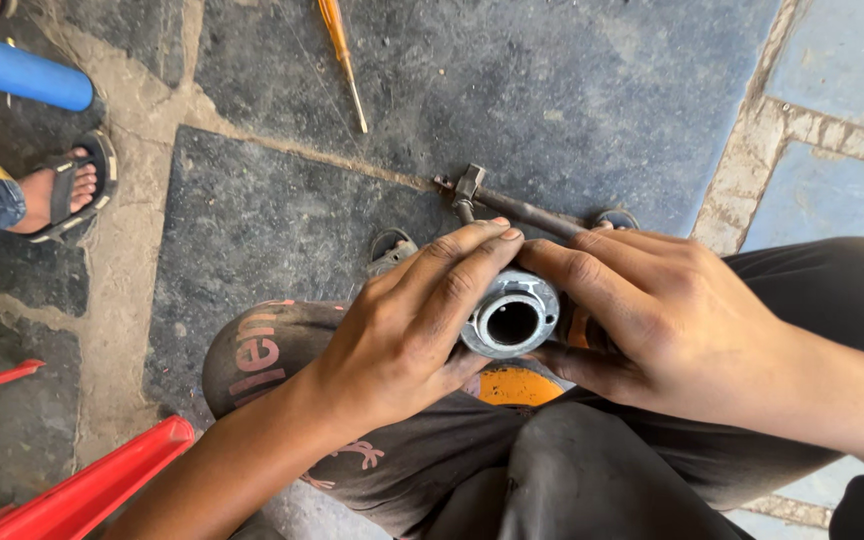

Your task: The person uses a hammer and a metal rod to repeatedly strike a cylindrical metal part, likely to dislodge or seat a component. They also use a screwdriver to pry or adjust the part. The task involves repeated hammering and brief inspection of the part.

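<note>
Over knees, hands (542, 320) gripping perhaps steel flanged tube (510, 320)

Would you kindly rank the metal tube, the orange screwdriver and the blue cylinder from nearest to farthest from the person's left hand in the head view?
1. Metal tube: gripped by the left hand.
2. Orange screwdriver: on the floor, top centre.
3. Blue cylinder: top-left corner.

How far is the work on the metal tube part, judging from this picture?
Done: nothing finished can be told. In hand: the left hand and the right hand both clasp the flanged metal tube, its open end facing up. Left: the screwdriver and the metal rod tool lie untouched on the stone floor.
</note>
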